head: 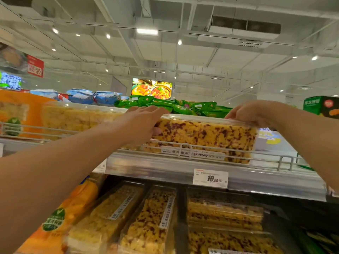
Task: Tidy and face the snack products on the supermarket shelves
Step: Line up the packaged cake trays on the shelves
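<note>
**Q:** Holding what, and where?

**A:** Both hands meet on one clear plastic snack box [203, 138], filled with yellow puffed cake flecked dark red. It stands on its long edge on the upper shelf [183, 171], directly behind the wire front rail [238, 152]. The printed label on its face sits low, partly behind the rail.

**Q:** Left hand, finger state?

**A:** The left hand [141, 123] lies at the box's left end. Its fingers are straight and pressed close together, reaching over the top edge, while the thumb rests against the front face below. The forearm crosses the lower-left of the view.

**Q:** Right hand?

**A:** The right hand [256, 114] is at the box's top right corner. Its fingers curl down over the top edge and grip it; the fingertips are hidden behind the lid, so their exact spread cannot be told.

**Q:** Neighbouring stock?

**A:** Just left of the held box, a plain yellow cake box [77, 118] stands on the same shelf, with an orange pack [18, 114] beyond it. Green wrapped packets [183, 107] are heaped behind, and blue bags [91, 97] farther back left. A green carton [321, 105] stands at far right.

**Q:** Below the shelf?

**A:** A white price tag [210, 178] reading 10.90 hangs on the shelf edge. On the lower shelf, more cake boxes [152, 222] lie in rows, some plain yellow, some red-flecked.
</note>
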`<state>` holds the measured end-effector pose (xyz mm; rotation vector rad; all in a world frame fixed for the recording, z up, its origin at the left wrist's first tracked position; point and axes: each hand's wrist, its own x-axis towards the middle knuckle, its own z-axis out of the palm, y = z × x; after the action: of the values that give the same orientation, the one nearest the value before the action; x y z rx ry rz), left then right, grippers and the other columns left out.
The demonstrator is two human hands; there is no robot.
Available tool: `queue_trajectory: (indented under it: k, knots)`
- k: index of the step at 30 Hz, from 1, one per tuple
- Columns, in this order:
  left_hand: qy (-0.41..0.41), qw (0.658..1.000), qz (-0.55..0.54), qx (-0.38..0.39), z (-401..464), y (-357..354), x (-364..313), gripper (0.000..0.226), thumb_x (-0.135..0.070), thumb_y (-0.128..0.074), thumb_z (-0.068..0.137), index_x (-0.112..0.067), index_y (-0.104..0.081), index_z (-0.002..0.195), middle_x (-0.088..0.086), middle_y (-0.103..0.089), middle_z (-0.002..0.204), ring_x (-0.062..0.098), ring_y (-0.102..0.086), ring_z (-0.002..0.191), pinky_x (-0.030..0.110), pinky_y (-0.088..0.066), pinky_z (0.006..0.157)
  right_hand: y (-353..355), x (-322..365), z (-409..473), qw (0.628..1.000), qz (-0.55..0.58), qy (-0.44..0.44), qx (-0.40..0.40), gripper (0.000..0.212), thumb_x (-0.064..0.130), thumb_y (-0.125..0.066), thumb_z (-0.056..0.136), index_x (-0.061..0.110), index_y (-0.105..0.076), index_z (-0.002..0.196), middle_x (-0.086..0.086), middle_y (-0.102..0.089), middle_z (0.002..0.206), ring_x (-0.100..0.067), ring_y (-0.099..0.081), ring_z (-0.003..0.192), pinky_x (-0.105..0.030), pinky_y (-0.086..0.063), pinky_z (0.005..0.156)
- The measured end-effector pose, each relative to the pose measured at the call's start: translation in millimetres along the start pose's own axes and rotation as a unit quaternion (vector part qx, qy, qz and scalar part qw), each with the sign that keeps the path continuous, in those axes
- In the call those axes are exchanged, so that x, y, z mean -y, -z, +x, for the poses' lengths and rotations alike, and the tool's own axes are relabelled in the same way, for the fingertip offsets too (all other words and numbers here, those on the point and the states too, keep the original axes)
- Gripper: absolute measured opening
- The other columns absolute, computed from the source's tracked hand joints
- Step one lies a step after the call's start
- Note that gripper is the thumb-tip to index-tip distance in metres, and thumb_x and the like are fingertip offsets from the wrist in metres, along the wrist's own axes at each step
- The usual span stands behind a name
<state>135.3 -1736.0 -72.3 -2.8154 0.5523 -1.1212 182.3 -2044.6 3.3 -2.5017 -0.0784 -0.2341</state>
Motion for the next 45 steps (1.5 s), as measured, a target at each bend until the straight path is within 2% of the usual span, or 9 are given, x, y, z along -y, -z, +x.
queue_trajectory:
  k: [7, 10, 12, 17, 21, 23, 29, 39, 45]
  knots:
    - [0.0, 1.0, 0.021, 0.001, -2, 3, -4, 0.063, -0.037, -0.052, 0.096, -0.033, -0.018, 0.149, -0.002, -0.034, 0.152, 0.025, -0.033, 0.138, 0.043, -0.023, 0.111, -8, -4, -9, 0.997, 0.03, 0.042, -0.053, 0.042, -0.004, -0.038, 0.094, 0.017, -0.073, 0.088, -0.015, -0.068, 0.095, -0.031, -0.067, 0.079, -0.039, -0.058, 0.062]
    - [0.0, 0.997, 0.069, -0.045, -8, 3, -13, 0.07, -0.036, -0.055, 0.094, -0.026, -0.017, 0.152, 0.003, -0.022, 0.158, 0.027, -0.02, 0.144, 0.045, -0.014, 0.115, -13, -10, -18, 0.989, 0.089, 0.056, -0.106, 0.022, 0.012, -0.052, 0.097, 0.009, -0.068, 0.113, -0.015, -0.068, 0.112, -0.03, -0.066, 0.094, -0.043, -0.055, 0.083]
    - [-0.027, 0.99, 0.066, -0.12, -21, -3, -22, 0.069, -0.034, -0.059, 0.092, -0.02, -0.027, 0.151, 0.009, -0.026, 0.157, 0.031, -0.022, 0.144, 0.048, -0.015, 0.115, -18, -17, -22, 0.976, 0.059, 0.093, -0.187, 0.034, 0.026, -0.053, 0.098, 0.01, -0.057, 0.128, -0.01, -0.063, 0.125, -0.029, -0.061, 0.109, -0.041, -0.05, 0.094]
    - [-0.058, 0.982, 0.094, -0.155, -48, -36, -39, 0.06, -0.045, -0.04, 0.095, -0.016, -0.038, 0.147, 0.017, -0.02, 0.158, 0.037, -0.016, 0.146, 0.056, -0.015, 0.117, -42, -36, -50, 0.949, 0.098, 0.179, -0.24, 0.023, 0.053, -0.052, 0.092, 0.035, -0.065, 0.089, 0.018, -0.064, 0.081, -0.002, -0.055, 0.076, -0.026, -0.042, 0.068]
    - [-0.038, 0.982, 0.107, -0.149, -44, -48, -43, 0.061, -0.05, -0.037, 0.094, -0.018, -0.04, 0.146, 0.017, -0.012, 0.16, 0.036, -0.008, 0.148, 0.057, -0.011, 0.117, -53, -36, -59, 0.944, 0.032, 0.21, -0.252, 0.052, 0.051, -0.045, 0.095, 0.004, -0.068, 0.097, -0.017, -0.069, 0.086, -0.033, -0.062, 0.081, -0.036, -0.049, 0.072]
    - [-0.04, 0.979, 0.107, -0.167, -43, -51, -43, 0.06, -0.047, -0.041, 0.092, -0.017, -0.044, 0.143, 0.019, -0.015, 0.159, 0.039, -0.01, 0.147, 0.058, -0.012, 0.116, -53, -35, -62, 0.945, 0.031, 0.206, -0.253, 0.053, 0.051, -0.042, 0.097, 0.004, -0.064, 0.092, -0.016, -0.066, 0.084, -0.034, -0.059, 0.077, -0.036, -0.044, 0.07]
    - [-0.037, 0.963, 0.083, -0.255, -72, -80, -48, 0.046, -0.036, -0.044, 0.097, -0.014, -0.052, 0.136, 0.022, -0.026, 0.155, 0.038, -0.02, 0.144, 0.051, -0.014, 0.115, -87, -59, -87, 0.839, -0.113, 0.353, -0.398, 0.034, 0.03, -0.046, 0.098, 0.009, -0.057, 0.123, -0.012, -0.052, 0.134, -0.027, -0.042, 0.128, -0.043, -0.031, 0.107]
    - [0.071, 0.979, 0.003, -0.193, -123, -112, -77, 0.052, -0.033, -0.038, 0.097, -0.014, -0.037, 0.146, 0.018, -0.019, 0.157, 0.034, -0.014, 0.146, 0.046, -0.005, 0.12, -169, -109, -83, 0.803, -0.238, 0.42, -0.348, 0.046, 0.031, -0.038, 0.101, 0.014, -0.048, 0.142, -0.012, -0.024, 0.158, -0.029, -0.014, 0.148, -0.05, -0.014, 0.119]
    - [0.119, 0.987, -0.075, -0.081, -189, -141, -106, 0.058, -0.053, -0.04, 0.089, -0.018, -0.051, 0.134, 0.012, -0.025, 0.155, 0.032, -0.022, 0.144, 0.054, -0.027, 0.11, -181, -117, -69, 0.763, -0.293, 0.415, -0.401, 0.049, 0.034, -0.027, 0.104, 0.012, -0.037, 0.147, -0.012, -0.024, 0.158, -0.028, -0.016, 0.148, -0.048, -0.014, 0.12]
